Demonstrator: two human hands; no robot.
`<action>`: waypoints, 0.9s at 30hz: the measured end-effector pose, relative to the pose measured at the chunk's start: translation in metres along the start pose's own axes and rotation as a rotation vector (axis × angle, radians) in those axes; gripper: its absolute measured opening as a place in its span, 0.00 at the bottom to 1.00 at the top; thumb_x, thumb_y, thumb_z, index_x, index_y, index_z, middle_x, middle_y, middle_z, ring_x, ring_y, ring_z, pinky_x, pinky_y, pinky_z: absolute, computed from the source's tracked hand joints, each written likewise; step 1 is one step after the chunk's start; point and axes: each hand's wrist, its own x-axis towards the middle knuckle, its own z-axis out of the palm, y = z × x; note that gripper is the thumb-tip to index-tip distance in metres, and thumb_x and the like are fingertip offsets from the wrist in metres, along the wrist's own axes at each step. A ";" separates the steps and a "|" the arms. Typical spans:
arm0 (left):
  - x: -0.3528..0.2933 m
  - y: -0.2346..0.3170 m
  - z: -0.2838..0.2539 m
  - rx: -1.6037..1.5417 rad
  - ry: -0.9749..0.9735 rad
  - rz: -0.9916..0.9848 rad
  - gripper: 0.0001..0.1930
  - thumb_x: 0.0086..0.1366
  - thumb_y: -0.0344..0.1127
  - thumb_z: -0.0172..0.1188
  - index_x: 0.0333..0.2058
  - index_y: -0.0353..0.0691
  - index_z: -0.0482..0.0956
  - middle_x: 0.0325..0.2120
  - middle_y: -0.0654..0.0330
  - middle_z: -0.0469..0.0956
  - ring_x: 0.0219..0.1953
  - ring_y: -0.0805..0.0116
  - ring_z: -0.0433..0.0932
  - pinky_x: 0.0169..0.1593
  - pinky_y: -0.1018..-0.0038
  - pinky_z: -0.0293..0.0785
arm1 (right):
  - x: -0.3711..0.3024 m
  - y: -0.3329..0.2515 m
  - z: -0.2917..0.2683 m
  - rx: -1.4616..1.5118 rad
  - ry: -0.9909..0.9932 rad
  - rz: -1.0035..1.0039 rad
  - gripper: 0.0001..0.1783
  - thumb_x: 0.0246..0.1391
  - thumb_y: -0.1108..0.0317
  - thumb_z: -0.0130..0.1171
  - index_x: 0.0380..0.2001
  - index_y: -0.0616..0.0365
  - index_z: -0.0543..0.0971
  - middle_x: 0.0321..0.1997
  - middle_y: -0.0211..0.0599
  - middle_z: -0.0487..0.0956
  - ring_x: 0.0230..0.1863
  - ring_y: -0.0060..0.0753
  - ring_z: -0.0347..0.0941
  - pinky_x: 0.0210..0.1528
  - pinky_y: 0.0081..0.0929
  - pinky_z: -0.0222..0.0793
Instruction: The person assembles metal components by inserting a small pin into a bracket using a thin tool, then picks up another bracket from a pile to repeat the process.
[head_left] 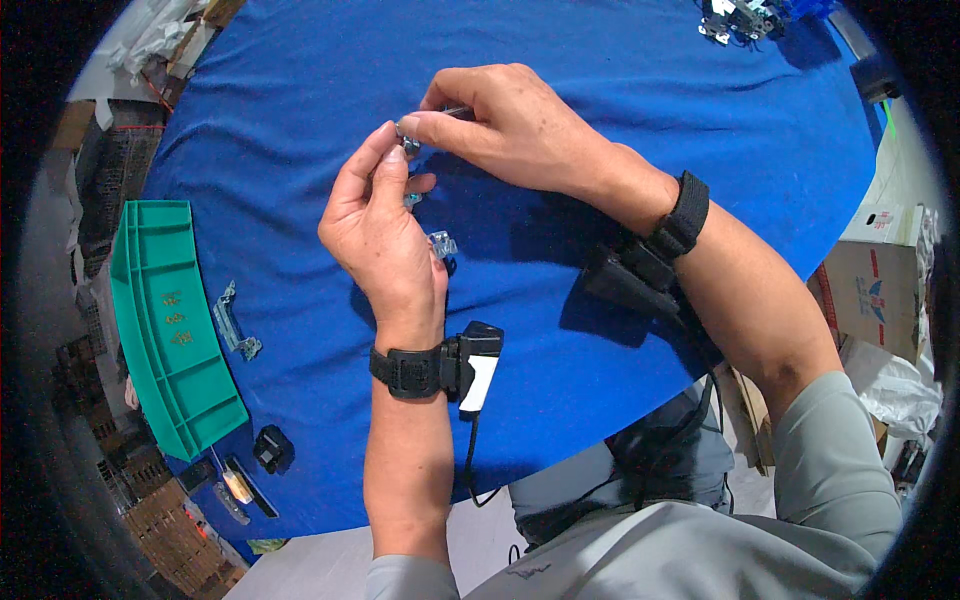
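Observation:
My left hand (378, 220) is raised over the blue cloth, thumb and index finger closed on a small shiny metal part (411, 146). A silvery, partly see-through piece (442, 244) shows at the palm's edge, under the curled fingers. My right hand (520, 125) comes in from the right, its thumb and fingers pinched together at the same metal part. A thin dark rod-like thing (459, 112) shows between its thumb and curled fingers; its kind is hard to make out. The fingertips of both hands nearly meet and hide most of the part.
A green divided tray (150, 255) with small brass-coloured pieces (176, 318) lies left. Beside it are a silvery bracket (232, 322), a black block (272, 449) and slim tools (240, 485). Black and silver parts (740, 20) are heaped far right. A cardboard box (875, 295) stands beyond the table.

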 end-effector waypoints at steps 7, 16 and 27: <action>0.000 -0.002 0.001 -0.017 0.000 0.021 0.09 0.65 0.22 0.59 0.44 0.30 0.82 0.38 0.55 0.83 0.33 0.74 0.81 0.32 0.80 0.79 | -0.002 0.006 0.002 0.007 0.012 -0.019 0.17 0.53 0.59 0.60 0.30 0.66 0.81 0.28 0.56 0.81 0.31 0.55 0.80 0.35 0.44 0.75; -0.001 -0.001 0.001 -0.012 -0.006 0.016 0.09 0.65 0.22 0.59 0.44 0.29 0.82 0.38 0.54 0.83 0.34 0.75 0.80 0.33 0.81 0.79 | -0.002 0.004 0.001 0.008 0.031 -0.035 0.15 0.53 0.61 0.59 0.32 0.66 0.80 0.28 0.55 0.81 0.33 0.56 0.80 0.36 0.44 0.75; 0.000 -0.002 0.000 -0.026 -0.014 0.016 0.09 0.65 0.22 0.59 0.44 0.30 0.82 0.38 0.55 0.83 0.35 0.74 0.81 0.33 0.81 0.80 | -0.003 0.011 0.008 0.033 0.061 -0.100 0.16 0.58 0.59 0.60 0.33 0.64 0.79 0.25 0.49 0.80 0.26 0.44 0.77 0.28 0.36 0.70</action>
